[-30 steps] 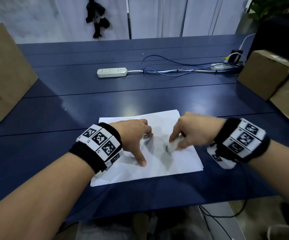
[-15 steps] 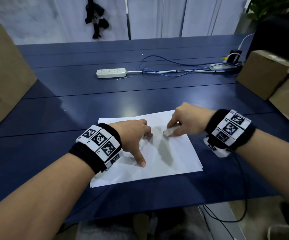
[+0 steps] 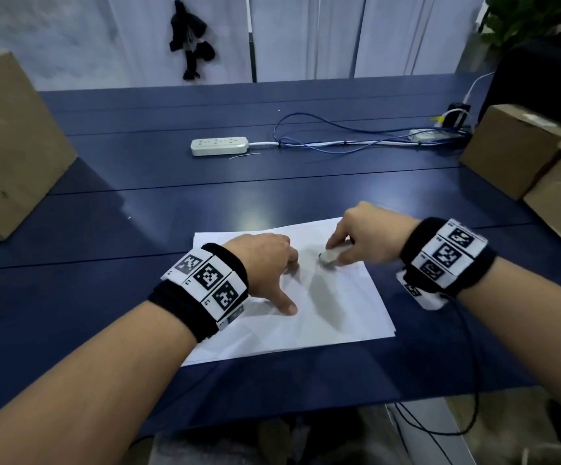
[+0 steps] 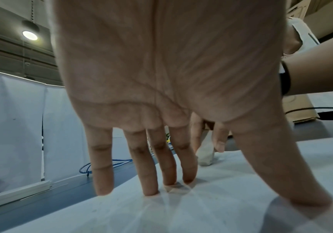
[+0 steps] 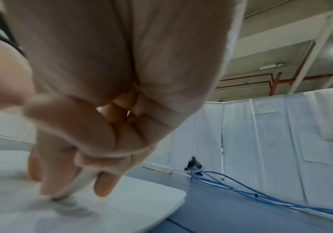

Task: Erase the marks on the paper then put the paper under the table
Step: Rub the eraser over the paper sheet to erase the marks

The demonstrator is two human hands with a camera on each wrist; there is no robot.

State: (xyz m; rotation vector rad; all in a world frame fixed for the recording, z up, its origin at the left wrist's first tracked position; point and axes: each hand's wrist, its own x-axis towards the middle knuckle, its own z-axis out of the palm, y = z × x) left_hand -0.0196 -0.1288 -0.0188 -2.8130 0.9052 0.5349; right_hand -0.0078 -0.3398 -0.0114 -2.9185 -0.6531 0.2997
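A white sheet of paper (image 3: 333, 317) lies near the front edge of the dark blue table (image 3: 138, 229). My left hand (image 3: 269, 273) presses the paper (image 4: 181, 212) down with straight, spread fingertips (image 4: 150, 187) and the thumb. My right hand (image 3: 363, 239) pinches a white eraser (image 3: 331, 256) and holds its tip on the far part of the sheet. In the right wrist view the eraser (image 5: 79, 182) sits between thumb and fingers, touching the paper (image 5: 131, 203). A faint grey smudge shows on the sheet below the eraser.
A white power strip (image 3: 219, 146) and blue cables (image 3: 339, 142) lie across the middle of the table. Cardboard boxes stand at the left (image 3: 10, 142) and at the right (image 3: 514, 149). White curtains hang behind the table. Black cables hang below the front edge.
My right hand moved with the eraser from the middle of the sheet toward its far edge. The dark mark seen a second ago no longer shows. The left hand stayed put.
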